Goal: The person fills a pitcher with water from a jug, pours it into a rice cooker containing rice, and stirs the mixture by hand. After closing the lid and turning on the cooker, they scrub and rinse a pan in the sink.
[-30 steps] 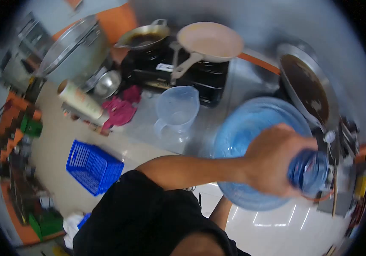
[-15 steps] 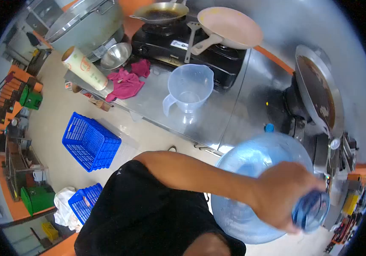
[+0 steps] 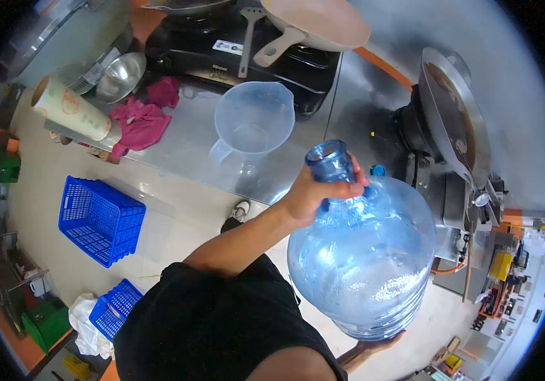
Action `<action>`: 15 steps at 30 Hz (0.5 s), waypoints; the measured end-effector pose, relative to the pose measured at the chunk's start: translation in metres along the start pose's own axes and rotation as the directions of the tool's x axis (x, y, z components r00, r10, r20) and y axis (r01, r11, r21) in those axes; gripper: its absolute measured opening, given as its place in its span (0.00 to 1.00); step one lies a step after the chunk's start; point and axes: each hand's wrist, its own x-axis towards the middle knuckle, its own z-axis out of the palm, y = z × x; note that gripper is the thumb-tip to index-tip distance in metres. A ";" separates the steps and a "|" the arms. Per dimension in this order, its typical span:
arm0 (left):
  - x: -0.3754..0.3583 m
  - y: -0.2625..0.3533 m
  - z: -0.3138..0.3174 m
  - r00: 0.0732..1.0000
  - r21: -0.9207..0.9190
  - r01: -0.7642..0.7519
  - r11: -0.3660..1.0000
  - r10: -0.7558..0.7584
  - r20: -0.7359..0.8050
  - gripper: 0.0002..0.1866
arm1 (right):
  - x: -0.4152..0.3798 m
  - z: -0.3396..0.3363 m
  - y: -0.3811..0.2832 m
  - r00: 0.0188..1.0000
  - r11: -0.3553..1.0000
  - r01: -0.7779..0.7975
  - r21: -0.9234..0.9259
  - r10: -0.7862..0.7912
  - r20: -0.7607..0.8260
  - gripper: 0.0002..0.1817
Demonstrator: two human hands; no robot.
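Observation:
A large clear-blue water jug [image 3: 367, 260] is held tilted beside the counter, its open neck toward the upper left. The fingers of my left hand [image 3: 310, 195] wrap around that neck, just below the mouth. Under the base, my right hand [image 3: 380, 345] supports the jug from below, partly hidden by it. A translucent plastic measuring pitcher [image 3: 253, 120] stands on the steel counter, up and left of the jug's mouth. Close behind the jug's shoulder lies a blue cap [image 3: 379, 170].
A black gas stove [image 3: 183, 57] bears a pink frying pan [image 3: 317, 22] and a grey spatula [image 3: 247, 47]. At right is a wok [image 3: 453, 108] with dark liquid. Magenta cloths [image 3: 139, 124], a patterned cylinder [image 3: 72, 108] and a metal bowl [image 3: 122, 76] sit left; blue crates [image 3: 104, 219] stand on the floor.
The jug's neck has swung up and left from the lower right, toward the pitcher, with my left hand still around it. My right hand has come into view under the base. The camera view has shifted.

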 end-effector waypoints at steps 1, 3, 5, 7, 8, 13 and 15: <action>0.004 -0.005 -0.006 1.000 -0.059 -0.023 0.998 0.023 -0.004 0.19 | -0.007 0.016 -0.015 0.997 1.000 -0.013 0.011 0.013 -0.073 0.41; 0.009 -0.007 -0.017 0.999 -0.122 -0.005 0.993 0.001 -0.035 0.19 | -0.015 0.042 -0.035 0.994 0.993 0.031 -0.111 -0.042 -0.098 0.41; 0.008 -0.006 -0.024 0.994 -0.166 -0.007 0.986 -0.012 -0.112 0.18 | -0.012 0.036 -0.044 0.992 0.973 0.090 -0.214 -0.106 -0.062 0.40; 0.010 0.004 -0.031 0.995 -0.197 -0.025 0.980 0.006 -0.097 0.18 | -0.005 0.038 -0.050 0.992 0.966 0.091 -0.243 -0.108 -0.059 0.39; 0.012 0.010 -0.034 0.995 -0.217 -0.065 0.974 0.048 -0.082 0.18 | -0.002 0.042 -0.049 0.994 0.962 0.096 -0.257 -0.108 -0.034 0.38; 0.014 0.023 -0.049 0.984 -0.251 -0.058 0.966 0.013 -0.179 0.18 | 0.015 0.061 -0.067 0.994 0.960 0.107 -0.260 -0.101 0.037 0.39; 0.013 0.029 -0.050 0.979 -0.263 -0.070 0.962 0.016 -0.201 0.18 | 0.022 0.071 -0.075 0.991 0.937 0.130 -0.324 -0.127 0.033 0.39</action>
